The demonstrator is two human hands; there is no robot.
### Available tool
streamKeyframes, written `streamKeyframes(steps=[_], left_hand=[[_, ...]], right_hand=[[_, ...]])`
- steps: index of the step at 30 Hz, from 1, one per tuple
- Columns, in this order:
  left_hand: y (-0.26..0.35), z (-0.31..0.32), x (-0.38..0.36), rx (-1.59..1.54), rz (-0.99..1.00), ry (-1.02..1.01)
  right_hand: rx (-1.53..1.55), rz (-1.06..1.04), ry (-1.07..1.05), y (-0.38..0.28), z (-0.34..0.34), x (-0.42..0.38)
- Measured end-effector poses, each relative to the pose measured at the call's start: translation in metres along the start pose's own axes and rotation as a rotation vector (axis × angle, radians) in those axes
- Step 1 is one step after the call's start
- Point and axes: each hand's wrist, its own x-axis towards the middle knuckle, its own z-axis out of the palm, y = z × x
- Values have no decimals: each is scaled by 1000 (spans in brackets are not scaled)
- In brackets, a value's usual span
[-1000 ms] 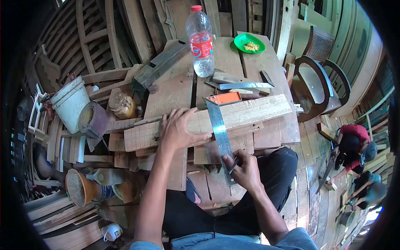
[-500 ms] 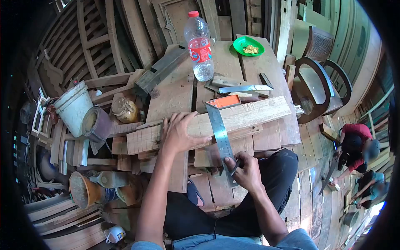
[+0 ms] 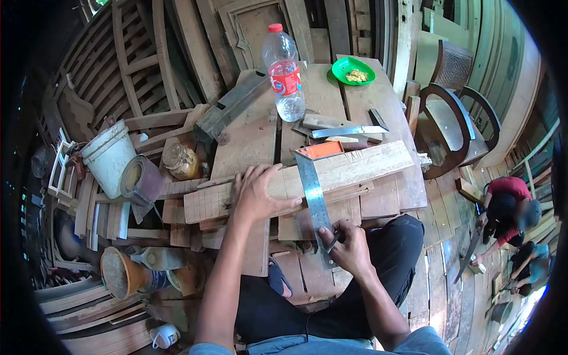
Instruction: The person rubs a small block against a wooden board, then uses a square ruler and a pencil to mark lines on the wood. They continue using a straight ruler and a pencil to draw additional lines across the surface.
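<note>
Plank of pale wood lies crosswise on my worktop, and the try square sits over it, orange stock hooked on the far edge toward twelve o'clock, steel blade running back toward me at six. My left hand is spread flat on the plank at about nine o'clock from the blade, fingers wide, gripping nothing, only pressing down. My right hand is curled closed around a dark pencil, its tip touching the near end of the blade.

From the head view, little has altered over the last second: the left hand has stayed put, the square has not slipped, and the right hand has edged only slightly along the blade's near end. I judge the layout is holding steady and the line is ready to be drawn.

Beyond the plank, at twelve o'clock, stand a water bottle and a green dish; a white bucket sits at nine. Other people crouch at three o'clock.
</note>
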Motion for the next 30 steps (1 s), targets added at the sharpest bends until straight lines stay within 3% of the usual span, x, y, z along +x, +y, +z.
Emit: streamKeyframes(steps=[6,12,16,21,26,30], left_hand=[[-4,4,0,8,-11,9],[-11,6,9,-105,-22,33],[7,9,19,-292,128,216],[42,23,25,-287,280,227],[49,24,25,-287,216,196],[53,22,25,-292,175,193]], right_hand=[[80,8,15,-5,-8,-1],[-113,0,82,-20,-33,-4],[-163,-77,92,-34,-57,11],[33,-278,-17,-62,-82,72],[145,-599,31,-43,-58,168],[118,-461,-94,-34,-36,194]])
